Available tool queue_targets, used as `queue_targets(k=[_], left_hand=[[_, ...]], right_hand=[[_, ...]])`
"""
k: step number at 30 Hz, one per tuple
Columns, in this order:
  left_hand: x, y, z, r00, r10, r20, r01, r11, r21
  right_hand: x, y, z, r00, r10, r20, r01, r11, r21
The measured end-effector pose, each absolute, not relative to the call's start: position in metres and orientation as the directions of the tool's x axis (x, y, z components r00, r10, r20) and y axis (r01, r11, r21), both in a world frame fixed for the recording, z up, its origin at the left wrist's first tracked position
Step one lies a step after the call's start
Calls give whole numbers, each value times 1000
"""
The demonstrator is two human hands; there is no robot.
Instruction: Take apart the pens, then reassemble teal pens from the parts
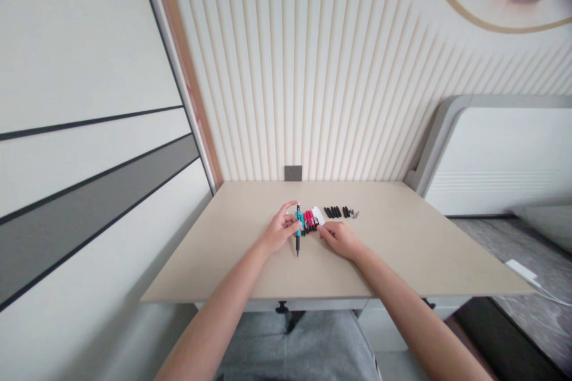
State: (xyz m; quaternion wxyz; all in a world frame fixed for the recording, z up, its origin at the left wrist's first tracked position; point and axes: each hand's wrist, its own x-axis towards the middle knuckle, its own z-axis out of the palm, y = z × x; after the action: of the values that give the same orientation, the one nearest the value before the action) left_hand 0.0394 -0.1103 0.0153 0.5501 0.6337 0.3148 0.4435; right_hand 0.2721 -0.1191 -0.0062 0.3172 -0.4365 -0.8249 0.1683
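Note:
My left hand (277, 231) holds a teal and black click pen (298, 243) upright in the view, its tip toward me and one finger up at its top end. Right beside it lies a row of pen parts: teal pieces (302, 227), red pieces (309, 218) and white pieces (317, 214), some with black ends. My right hand (340, 239) rests at the near right end of this row with its fingers curled in. Whatever its fingertips pinch, if anything, is too small to make out.
Several short black tubes (332, 212) lie right of the row, with more black tubes (346, 212) and small silvery parts (354, 214) farther right. The beige desk (214, 268) meets a ribbed wall with a dark socket (293, 173). A white cabinet stands left, a bed right.

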Motion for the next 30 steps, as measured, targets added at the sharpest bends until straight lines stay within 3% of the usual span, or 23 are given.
queue_targets(k=[30], left_hand=[[40, -110, 16, 374, 899, 228, -74, -216, 974]], right_hand=[[271, -122, -2, -420, 839, 345, 631, 543, -553]])
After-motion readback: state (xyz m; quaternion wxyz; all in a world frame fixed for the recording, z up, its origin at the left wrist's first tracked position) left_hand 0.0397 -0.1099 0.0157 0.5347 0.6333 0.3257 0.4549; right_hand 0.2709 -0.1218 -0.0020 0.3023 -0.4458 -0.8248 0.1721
